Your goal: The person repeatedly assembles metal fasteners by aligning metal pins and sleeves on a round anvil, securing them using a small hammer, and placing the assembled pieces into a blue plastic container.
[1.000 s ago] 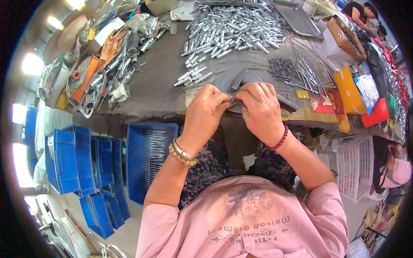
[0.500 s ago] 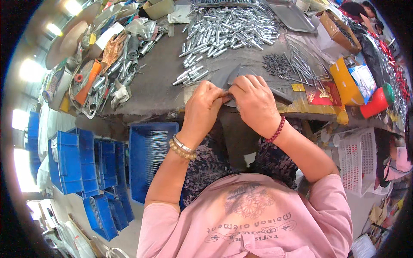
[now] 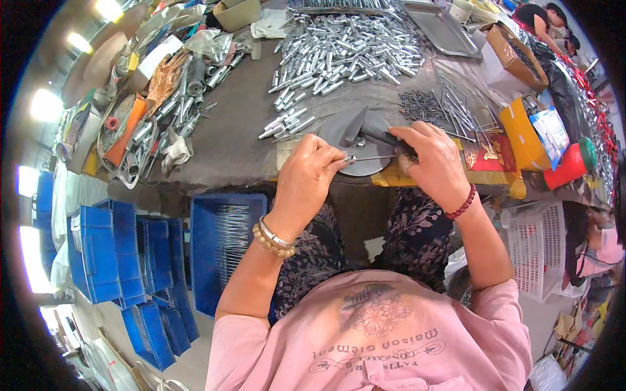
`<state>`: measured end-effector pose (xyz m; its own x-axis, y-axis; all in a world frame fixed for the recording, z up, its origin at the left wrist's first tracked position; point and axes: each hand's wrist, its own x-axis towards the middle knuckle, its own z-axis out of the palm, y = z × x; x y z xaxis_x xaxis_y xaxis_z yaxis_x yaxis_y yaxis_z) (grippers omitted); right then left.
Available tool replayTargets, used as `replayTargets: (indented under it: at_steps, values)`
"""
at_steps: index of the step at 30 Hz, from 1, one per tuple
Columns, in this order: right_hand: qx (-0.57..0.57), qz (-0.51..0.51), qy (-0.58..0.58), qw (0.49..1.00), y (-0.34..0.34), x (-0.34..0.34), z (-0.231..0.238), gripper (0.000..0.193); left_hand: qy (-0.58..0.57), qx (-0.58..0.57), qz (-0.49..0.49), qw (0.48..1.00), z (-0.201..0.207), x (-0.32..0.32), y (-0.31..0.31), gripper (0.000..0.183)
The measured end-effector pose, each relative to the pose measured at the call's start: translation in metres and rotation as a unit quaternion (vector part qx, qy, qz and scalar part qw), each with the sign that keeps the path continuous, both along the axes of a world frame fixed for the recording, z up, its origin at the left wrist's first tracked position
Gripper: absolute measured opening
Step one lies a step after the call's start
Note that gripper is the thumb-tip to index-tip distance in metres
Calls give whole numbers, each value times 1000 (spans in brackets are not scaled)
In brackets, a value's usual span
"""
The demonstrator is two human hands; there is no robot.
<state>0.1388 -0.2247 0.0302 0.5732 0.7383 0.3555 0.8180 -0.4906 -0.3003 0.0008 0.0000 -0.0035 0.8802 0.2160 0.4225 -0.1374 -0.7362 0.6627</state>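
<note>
My left hand (image 3: 308,171) is closed in a pinch at the table's near edge. Between its thumb and fingertips is the end of a thin metal rod (image 3: 375,158), which points right. My right hand (image 3: 432,155) is wrapped round the dark handle of a hammer (image 3: 354,124). The hammer's pointed, wedge-like head lies over a round grey metal plate (image 3: 336,129), left of the hand. Part of the handle is hidden under my right fingers. Beyond my left hand, several short silver tubes (image 3: 287,122) lie apart from a large heap of silver tubes (image 3: 352,49).
Dark small pins (image 3: 417,104) and long thin rods (image 3: 456,107) lie beyond my right hand. A yellow container (image 3: 521,130) and a red bottle (image 3: 566,166) stand at right. Tools, including an orange-handled one (image 3: 127,130), crowd the left. A blue bin (image 3: 203,247) sits below the edge.
My hands were together over the plate; now they are apart. The right hand has moved right and taken hold of the hammer's handle. The rod now shows between them.
</note>
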Motion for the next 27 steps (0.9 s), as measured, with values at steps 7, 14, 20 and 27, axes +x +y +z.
replayTargets:
  at_steps: [7, 14, 20, 27]
  values:
    - [101, 34, 45, 993, -19, -31, 27, 60, 9, -21, -7, 1000, -1, 0, 1, 11]
    - [55, 55, -25, 997, -15, -45, 18, 58, -14, 3, -23, 1000, -1, 3, 2, 12]
    - [193, 60, -34, 979, -15, -50, 27, 62, -17, -23, -9, 1000, -4, 1, 0, 13]
    - [101, 59, -1, 993, -13, -51, 14, 61, -32, -11, -21, 999, -4, 3, 2, 17]
